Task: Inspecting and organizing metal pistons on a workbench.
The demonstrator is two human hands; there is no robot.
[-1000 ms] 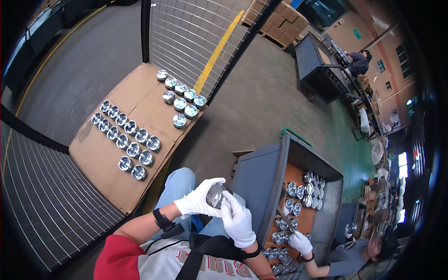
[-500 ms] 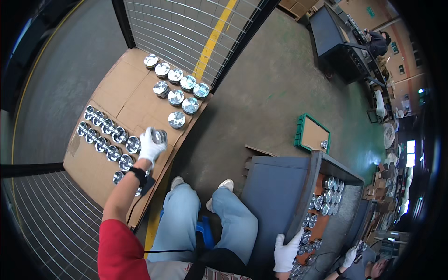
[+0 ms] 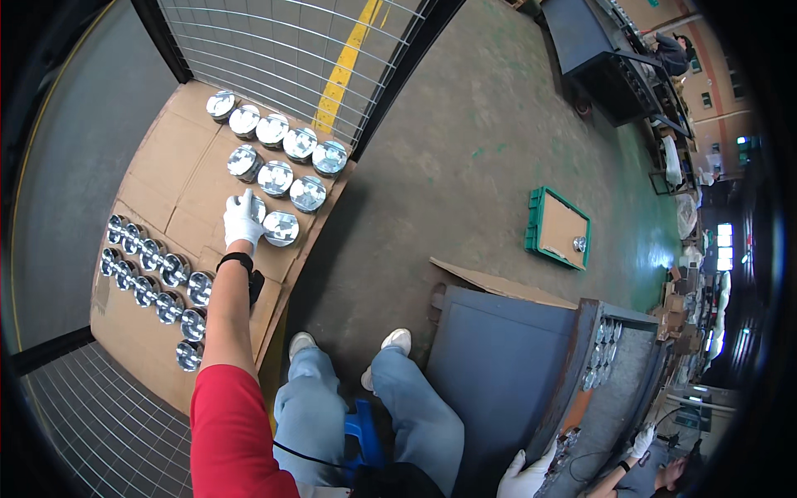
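Observation:
My left hand (image 3: 242, 222), in a white glove, is closed around a shiny metal piston (image 3: 258, 210) on the cardboard. This piston is beside another piston (image 3: 281, 229), below two rows of pistons standing crown up. Nearer my left arm, more pistons (image 3: 170, 307) lie on their sides in two rows, with their undersides showing. My right hand (image 3: 526, 480), also gloved, is at the lower edge by the grey bench's trough. Its thumb and fingers are apart, close to several pistons (image 3: 567, 444) there; the frame's edge partly cuts it off.
Wire mesh panels (image 3: 282, 50) border the cardboard sheet (image 3: 178, 124). A grey bench (image 3: 490, 365) stands at my right, more pistons in its trough. Beyond it a green crate (image 3: 535, 220) holds one piston. A co-worker's gloved hand (image 3: 642, 441) is at lower right. My knees are between cardboard and bench.
My left hand has carried the piston away from me, up to the crown-up rows. My view has shifted, and my right hand appears lower at the trough.

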